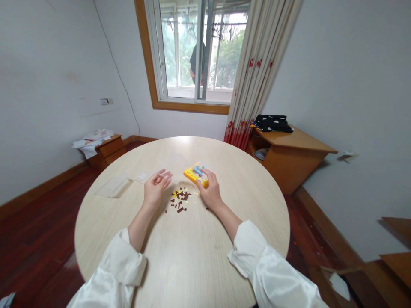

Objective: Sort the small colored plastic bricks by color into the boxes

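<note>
My right hand (211, 190) grips a small yellow box (192, 174) with a blue picture on its top, thumb on the near side and fingers over the right edge. Left of the box, my left hand (154, 188) is half turned up with its fingers apart; I make out nothing firmly held in it, though something clear may lie by the fingertips. Between both hands a loose pile of small brown, yellow and cream building bricks (181, 196) is scattered on the round table (192, 256).
Clear plastic bags (112, 185) lie flat on the table's left side. Behind at right stands a wooden cabinet (298, 141) with folded black cloth (272, 123) on it. Papers (96, 137) cover a low wooden stand at left. Beyond the window a person (198, 64) is partly visible.
</note>
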### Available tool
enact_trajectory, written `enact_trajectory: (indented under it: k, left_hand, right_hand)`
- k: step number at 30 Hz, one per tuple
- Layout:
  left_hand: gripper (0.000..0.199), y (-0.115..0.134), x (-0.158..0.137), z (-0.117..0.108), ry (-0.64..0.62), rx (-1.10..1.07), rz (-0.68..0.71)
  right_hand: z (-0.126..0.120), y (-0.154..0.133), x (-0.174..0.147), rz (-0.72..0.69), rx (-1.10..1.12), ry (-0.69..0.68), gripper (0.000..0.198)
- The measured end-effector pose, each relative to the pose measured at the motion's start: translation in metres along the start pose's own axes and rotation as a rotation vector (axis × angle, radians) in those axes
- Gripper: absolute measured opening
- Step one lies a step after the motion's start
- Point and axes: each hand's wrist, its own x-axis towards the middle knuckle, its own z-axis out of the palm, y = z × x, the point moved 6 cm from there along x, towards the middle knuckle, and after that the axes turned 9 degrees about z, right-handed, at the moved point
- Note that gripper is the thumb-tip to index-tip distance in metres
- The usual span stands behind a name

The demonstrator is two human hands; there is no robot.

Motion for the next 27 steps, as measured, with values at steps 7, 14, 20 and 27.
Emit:
enact_trajectory:
  k: [7,14,20,27]
  left_hand:
    - [0.008,-0.021,0.004,-0.016,0.195,-0.075,-0.232]
    - [0.009,-0.030,-0.001,-0.012,0.206,-0.140,-0.383]
    - [0.019,-0.036,-0.001,-0.018,0.306,-0.154,-0.383]
    - [0.027,-0.040,-0.003,-0.022,0.308,-0.085,-0.402]
  right_hand:
    - [0.000,0.044,0.012,0.150,-0.374,-0.029,0.052]
    - [0.001,0.056,0.013,0.288,-0.412,-0.110,0.043]
    - [-0.004,0.048,0.015,0.273,-0.404,-0.042,0.040]
    - [-0.005,0.045,0.013,0.307,-0.438,-0.040,0.041]
